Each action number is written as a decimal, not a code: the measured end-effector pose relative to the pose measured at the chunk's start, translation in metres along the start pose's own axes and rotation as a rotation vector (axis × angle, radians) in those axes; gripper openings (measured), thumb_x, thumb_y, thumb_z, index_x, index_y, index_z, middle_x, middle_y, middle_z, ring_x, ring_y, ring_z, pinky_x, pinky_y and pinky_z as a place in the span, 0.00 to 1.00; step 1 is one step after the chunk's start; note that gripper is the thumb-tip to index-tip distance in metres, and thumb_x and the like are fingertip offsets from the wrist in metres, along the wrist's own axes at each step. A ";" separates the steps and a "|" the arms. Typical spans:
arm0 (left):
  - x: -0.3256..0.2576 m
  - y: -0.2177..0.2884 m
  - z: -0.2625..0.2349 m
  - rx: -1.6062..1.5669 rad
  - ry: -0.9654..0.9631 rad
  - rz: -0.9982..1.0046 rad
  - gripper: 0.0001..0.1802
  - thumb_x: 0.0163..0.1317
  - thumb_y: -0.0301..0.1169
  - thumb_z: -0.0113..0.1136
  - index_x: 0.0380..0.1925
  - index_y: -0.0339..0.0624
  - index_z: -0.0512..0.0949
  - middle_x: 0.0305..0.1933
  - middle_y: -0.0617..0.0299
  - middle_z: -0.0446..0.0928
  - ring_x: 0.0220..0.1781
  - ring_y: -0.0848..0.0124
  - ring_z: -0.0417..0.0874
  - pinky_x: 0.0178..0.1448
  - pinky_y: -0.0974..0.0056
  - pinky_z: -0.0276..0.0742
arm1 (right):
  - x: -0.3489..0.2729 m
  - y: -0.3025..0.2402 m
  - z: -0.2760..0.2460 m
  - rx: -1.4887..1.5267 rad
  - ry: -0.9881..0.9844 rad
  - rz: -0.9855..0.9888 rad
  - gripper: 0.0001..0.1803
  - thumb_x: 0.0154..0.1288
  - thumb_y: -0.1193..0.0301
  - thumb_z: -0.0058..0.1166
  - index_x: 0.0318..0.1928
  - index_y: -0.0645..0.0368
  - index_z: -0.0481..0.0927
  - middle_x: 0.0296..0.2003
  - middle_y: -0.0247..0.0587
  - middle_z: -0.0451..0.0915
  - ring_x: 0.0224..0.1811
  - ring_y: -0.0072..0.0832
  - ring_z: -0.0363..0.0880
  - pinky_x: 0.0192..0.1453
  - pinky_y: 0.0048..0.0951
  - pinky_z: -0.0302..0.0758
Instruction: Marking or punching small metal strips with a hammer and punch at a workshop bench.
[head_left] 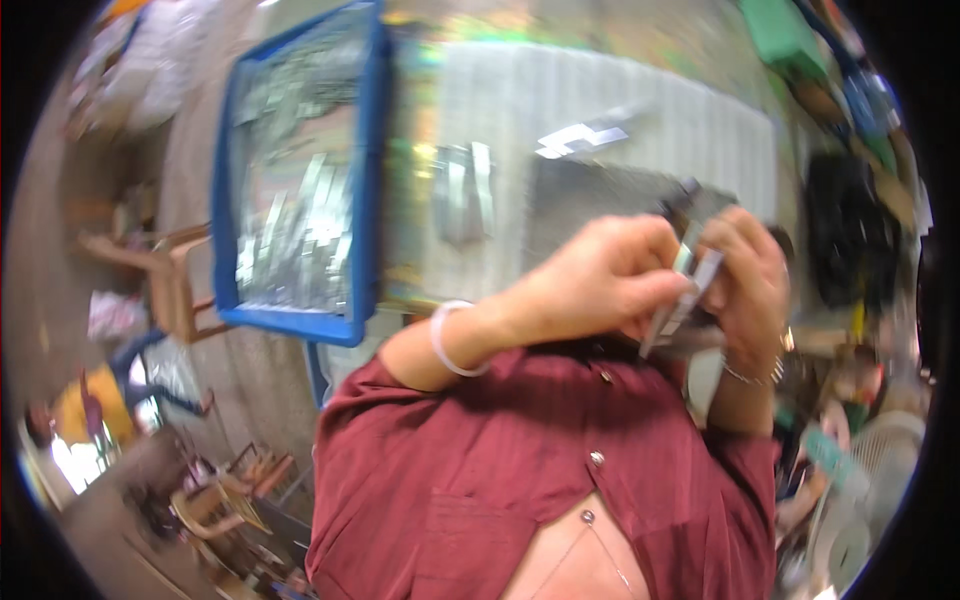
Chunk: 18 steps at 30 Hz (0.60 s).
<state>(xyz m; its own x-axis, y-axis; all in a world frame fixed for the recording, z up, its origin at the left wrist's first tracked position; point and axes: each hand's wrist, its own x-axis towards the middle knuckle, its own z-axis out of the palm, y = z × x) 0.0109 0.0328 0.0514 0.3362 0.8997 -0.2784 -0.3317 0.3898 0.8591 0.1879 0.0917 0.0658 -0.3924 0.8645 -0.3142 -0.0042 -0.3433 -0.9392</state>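
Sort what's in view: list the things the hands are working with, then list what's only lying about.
In hand:
- left hand and right hand, both gripping the thin metal strips

Lying about:
- blue tray full of similar metal pieces
- small stack of metal pieces on the grey table
- wooden chairs at the left

Tray (372,150): blue rim. Metal strips (300,235): silver-grey. Shirt (480,470): maroon. Bangle (445,340): white. Held metal pieces (690,290): shiny grey.
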 end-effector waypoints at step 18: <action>-0.027 0.004 -0.014 -0.428 0.228 0.376 0.09 0.62 0.26 0.57 0.40 0.40 0.68 0.35 0.58 0.77 0.32 0.71 0.82 0.36 0.69 0.81 | 0.125 0.020 -0.181 -1.119 0.216 -0.409 0.18 0.66 0.74 0.47 0.55 0.66 0.69 0.48 0.50 0.78 0.51 0.35 0.76 0.54 0.31 0.72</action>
<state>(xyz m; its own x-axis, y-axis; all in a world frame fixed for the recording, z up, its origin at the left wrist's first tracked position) -0.0121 0.0132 0.0560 -0.0543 0.9919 -0.1150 -0.7315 0.0388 0.6807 0.3054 0.2588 -0.0176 -0.3861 0.9149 0.1176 0.7474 0.3850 -0.5414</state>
